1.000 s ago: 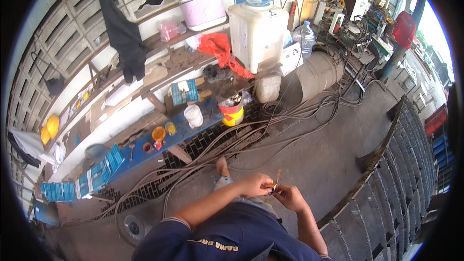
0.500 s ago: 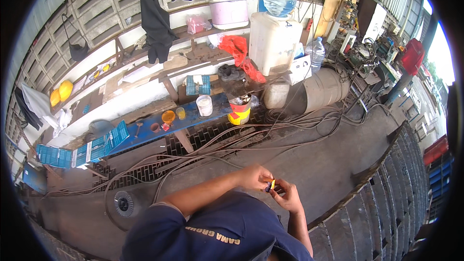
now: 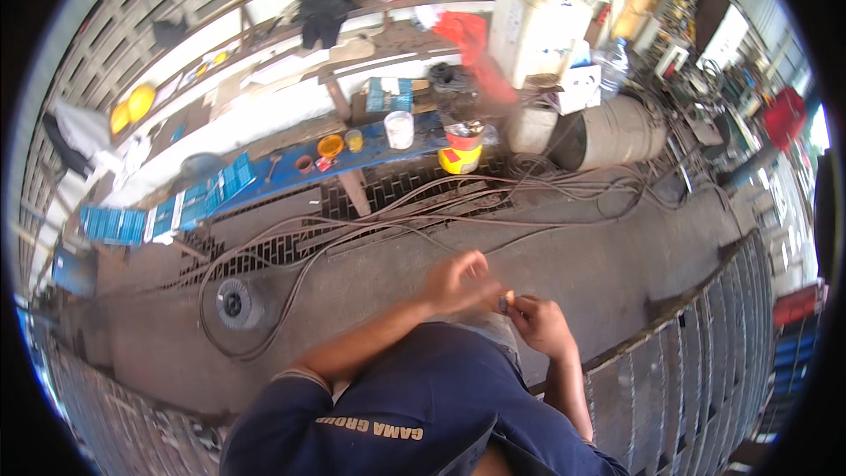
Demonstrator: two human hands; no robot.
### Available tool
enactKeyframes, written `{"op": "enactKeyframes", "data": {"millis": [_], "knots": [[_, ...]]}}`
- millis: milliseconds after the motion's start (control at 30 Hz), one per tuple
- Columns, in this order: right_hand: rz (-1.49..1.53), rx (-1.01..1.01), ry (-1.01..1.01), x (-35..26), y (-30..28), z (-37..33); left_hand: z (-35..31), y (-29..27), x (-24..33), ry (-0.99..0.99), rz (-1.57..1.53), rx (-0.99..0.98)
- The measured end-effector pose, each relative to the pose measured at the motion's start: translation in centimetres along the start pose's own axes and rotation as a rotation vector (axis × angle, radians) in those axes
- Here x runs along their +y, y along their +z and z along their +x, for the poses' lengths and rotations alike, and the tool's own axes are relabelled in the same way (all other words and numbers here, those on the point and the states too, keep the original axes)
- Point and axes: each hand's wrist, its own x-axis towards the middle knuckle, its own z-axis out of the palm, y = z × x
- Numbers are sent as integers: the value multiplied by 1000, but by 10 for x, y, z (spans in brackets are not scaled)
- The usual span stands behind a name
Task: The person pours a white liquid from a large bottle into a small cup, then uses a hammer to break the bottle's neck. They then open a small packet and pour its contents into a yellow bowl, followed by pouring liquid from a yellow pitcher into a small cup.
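Observation:
In front of my body, my right hand (image 3: 541, 326) is closed on a small orange-and-dark item (image 3: 507, 301), pinched at the fingertips. Its exact kind is too small and blurred to make out. Close to its left is my left hand (image 3: 458, 284), smeared by motion. The fingers there look apart, and I see nothing held in them. Both hands are over the dark floor, just beyond my navy shirt (image 3: 397, 397).
Cables (image 3: 397, 213) snake across the floor ahead. Beyond them stands a low blue bench (image 3: 291, 178) with cups and a white bucket (image 3: 399, 130). A yellow-red bucket (image 3: 460, 154) and a rusty drum (image 3: 617, 134) stand farther right. Ribbed metal (image 3: 687, 361) rises at my right; a wire spool (image 3: 236, 303) lies left.
My left hand has come away from the small item and opened; the right hand keeps hold of it. The view has tilted down, so the bench and buckets appear higher.

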Motion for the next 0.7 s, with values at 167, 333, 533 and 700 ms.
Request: {"op": "enactKeyframes", "data": {"millis": [167, 333, 533, 700], "knots": [[-23, 0, -65, 51, -86, 2, 12, -6, -14, -239, -294, 298], [702, -132, -155, 100, -125, -3, 5, 38, 15, -458, -223, 283], [157, -365, -154, 122, -114, 32, 4, 81, 59, -285, 34, 164], [880, -566, -108, 135, -102, 70, 9, 85, 68, -231, 171, 276]]}}
